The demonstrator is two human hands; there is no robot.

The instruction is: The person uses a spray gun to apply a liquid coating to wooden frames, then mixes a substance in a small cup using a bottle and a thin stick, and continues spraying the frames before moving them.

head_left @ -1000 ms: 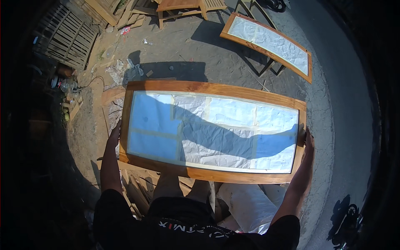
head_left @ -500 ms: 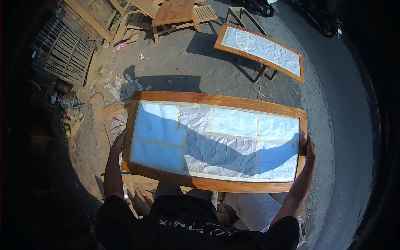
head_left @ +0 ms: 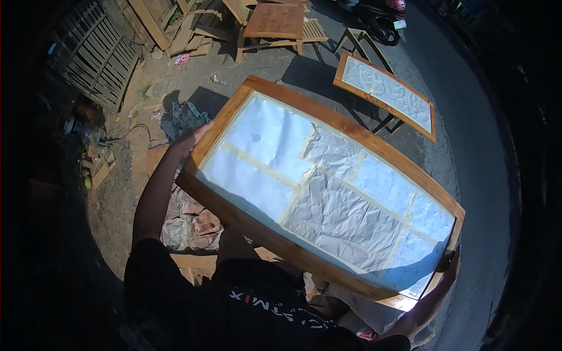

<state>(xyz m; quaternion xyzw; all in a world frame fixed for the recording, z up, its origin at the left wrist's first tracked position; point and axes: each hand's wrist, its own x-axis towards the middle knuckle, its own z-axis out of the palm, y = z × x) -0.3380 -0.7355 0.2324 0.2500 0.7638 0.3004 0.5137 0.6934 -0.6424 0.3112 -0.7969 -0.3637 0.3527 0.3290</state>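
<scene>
A large wooden-framed panel (head_left: 345, 120) is held up in front of me, tilted so its left end is higher and farther away. White paper (head_left: 345, 216), partly crumpled and taped along its seams, covers the panel inside the brown frame. At the left end, my left hand (head_left: 196, 137) is closed around the frame's edge. Lower down on the right, my right hand (head_left: 448, 266) grips the short right side, with its fingers partly hidden in shadow. Below the panel, my body hides part of the ground.
A similar papered panel (head_left: 386, 88) rests on a dark metal stand (head_left: 363, 44). Farther off are a wooden table (head_left: 274, 22), a slatted crate (head_left: 96, 58) and a parked motorcycle (head_left: 383, 20). The paved road (head_left: 480, 193) runs along the right. Stained cloth or paper (head_left: 190, 222) lies below left.
The wooden-framed panel has turned clockwise: its left end rose and its right end dropped. Both my hands moved with it and kept their grip. The shadow across the paper has shrunk.
</scene>
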